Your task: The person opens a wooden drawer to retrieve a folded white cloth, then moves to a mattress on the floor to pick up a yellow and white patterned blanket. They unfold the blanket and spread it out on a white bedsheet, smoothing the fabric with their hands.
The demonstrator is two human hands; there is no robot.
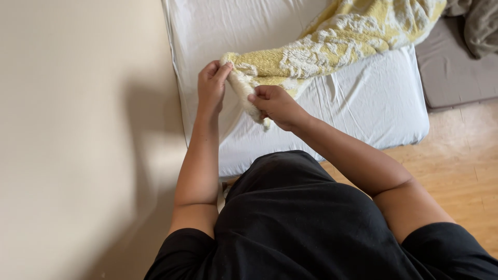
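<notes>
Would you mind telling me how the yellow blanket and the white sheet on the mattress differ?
The blanket is yellow with a white floral pattern and looks thick and fuzzy; the sheet is plain white and thin. The blanket lies bunched in a loose diagonal heap, while the sheet is spread flat with slight creases. The left hand and right hand pinch the blanket's end; neither grips the sheet. Both are bedding on one mattress.

Low mattress in wrinkled white fitted sheet (363,98) on light wooden plank floor (456,166), pushed against beige wall. Fluffy yellow-and-white patterned blanket (332,44) draped across it. Grey flat cushion (451,67) just beside, right.
</notes>
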